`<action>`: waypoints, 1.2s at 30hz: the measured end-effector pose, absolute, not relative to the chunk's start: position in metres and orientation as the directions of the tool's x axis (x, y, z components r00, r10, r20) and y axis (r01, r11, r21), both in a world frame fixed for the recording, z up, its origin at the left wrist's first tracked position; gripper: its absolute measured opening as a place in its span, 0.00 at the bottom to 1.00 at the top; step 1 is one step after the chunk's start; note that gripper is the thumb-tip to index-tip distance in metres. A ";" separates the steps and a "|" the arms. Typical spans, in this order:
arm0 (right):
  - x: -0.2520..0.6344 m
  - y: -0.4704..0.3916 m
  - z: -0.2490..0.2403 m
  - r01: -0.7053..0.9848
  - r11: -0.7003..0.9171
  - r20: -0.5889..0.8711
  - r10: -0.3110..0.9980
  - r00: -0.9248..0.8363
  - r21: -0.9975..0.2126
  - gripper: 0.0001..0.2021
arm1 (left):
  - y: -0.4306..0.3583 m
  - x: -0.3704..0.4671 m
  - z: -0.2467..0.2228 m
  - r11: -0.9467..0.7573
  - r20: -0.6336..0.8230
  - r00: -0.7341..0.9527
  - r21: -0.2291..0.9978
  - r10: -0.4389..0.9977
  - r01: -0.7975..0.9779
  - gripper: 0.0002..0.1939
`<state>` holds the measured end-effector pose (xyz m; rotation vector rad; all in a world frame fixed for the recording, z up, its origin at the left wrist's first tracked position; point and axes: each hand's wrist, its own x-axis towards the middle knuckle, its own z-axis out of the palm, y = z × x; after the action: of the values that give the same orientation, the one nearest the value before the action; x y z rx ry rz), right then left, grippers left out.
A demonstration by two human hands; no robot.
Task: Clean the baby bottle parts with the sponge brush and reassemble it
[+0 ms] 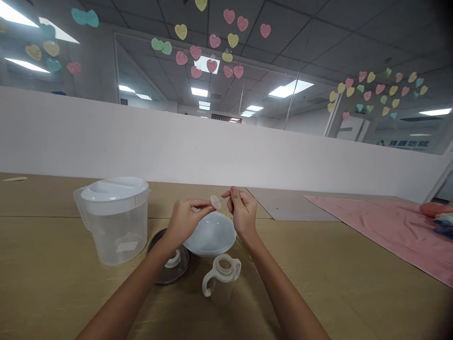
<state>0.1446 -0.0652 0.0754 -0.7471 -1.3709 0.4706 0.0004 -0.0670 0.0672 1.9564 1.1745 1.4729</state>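
Note:
My left hand (189, 217) pinches a small, translucent whitish round piece (215, 202) between thumb and fingertips; it may be a bottle nipple, but it is too small to be sure. In my right hand (242, 210) is a thin rod (223, 199), gripped between thumb and fingers, its tip at the round piece. Whether the tip goes into it I cannot tell. Below both hands sits a white bowl (208, 236). Nearer to me stands a clear bottle with a white two-handled collar (224, 271), its top open.
To the left stands a large clear pitcher (120, 236) with a white lid. A dark metal dish (179, 269) holding a white ring is partly behind my left forearm. A pink cloth (368, 231) lies at the right. A low white wall (212, 151) borders the table's back.

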 end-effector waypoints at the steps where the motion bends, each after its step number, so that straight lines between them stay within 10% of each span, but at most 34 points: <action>1: 0.144 -0.063 0.074 0.116 0.677 0.687 0.710 0.153 -0.727 0.22 | -0.067 -0.001 0.068 -0.550 0.572 0.061 0.747 0.818 0.373 0.10; 25: 0.128 -0.069 0.065 0.351 0.745 0.819 0.554 0.149 -0.567 0.16 | -0.069 0.001 0.065 -0.581 0.518 0.264 0.740 0.814 0.339 0.10; 36: 0.161 -0.094 0.105 0.358 0.746 0.792 0.359 0.494 -0.562 0.18 | -0.062 0.007 0.057 -0.588 0.510 0.292 0.693 0.809 0.418 0.11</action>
<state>0.1606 -0.0940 0.1047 -0.7684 -1.0839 0.0008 0.0075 -0.0620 0.0570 2.1371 1.0975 1.2256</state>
